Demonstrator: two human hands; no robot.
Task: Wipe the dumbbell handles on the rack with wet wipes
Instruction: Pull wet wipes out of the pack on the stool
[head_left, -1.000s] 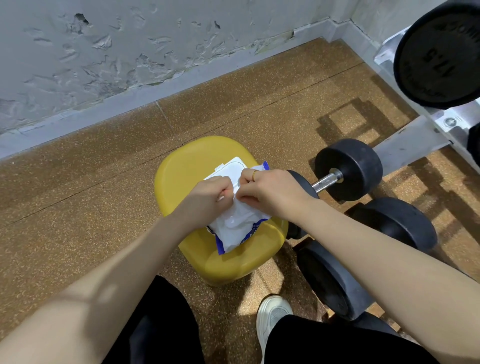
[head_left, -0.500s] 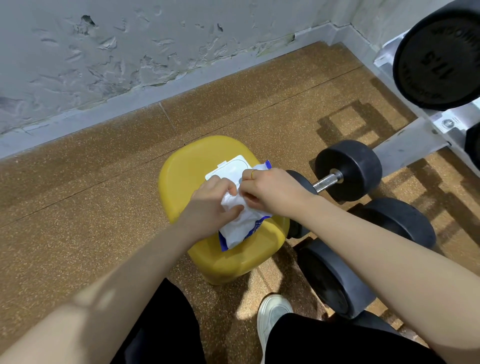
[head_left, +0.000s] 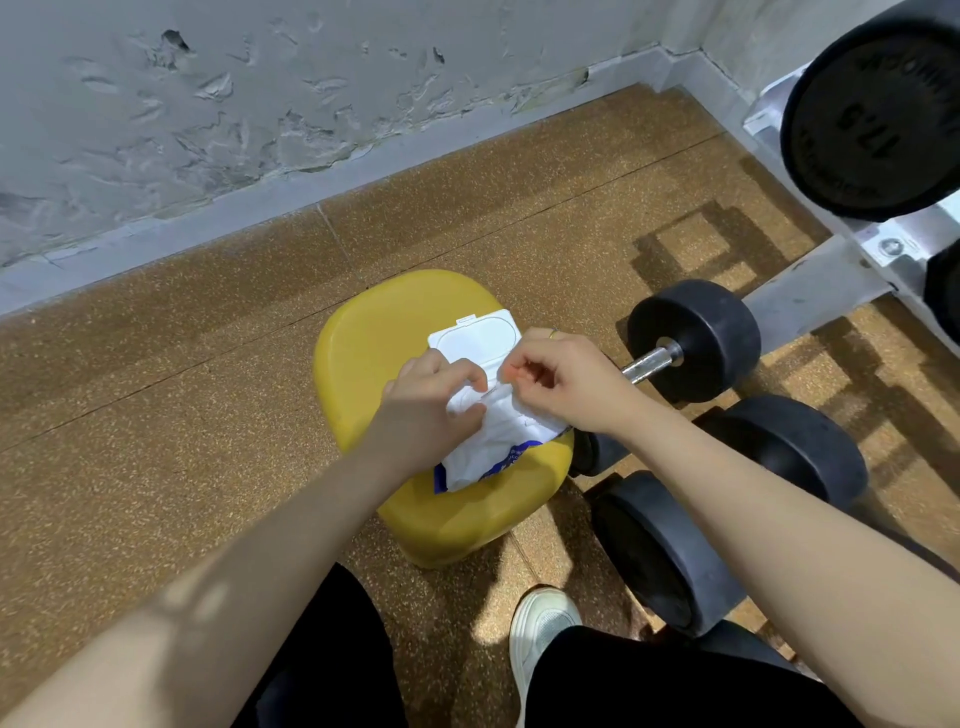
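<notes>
With the wet wipe pack (head_left: 488, 441) on the yellow stool (head_left: 379, 343), the left hand (head_left: 426, 400) and right hand (head_left: 561, 384) pinch a wipe (head_left: 475, 402) at its opening; dumbbell handle (head_left: 649, 361) wiping has apparently not begun.

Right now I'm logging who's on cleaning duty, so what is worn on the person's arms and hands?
Both forearms are bare, with no sleeves, gloves or watch in view. The right hand wears a thin gold-coloured ring on one finger; the left hand shows no jewellery.
</notes>
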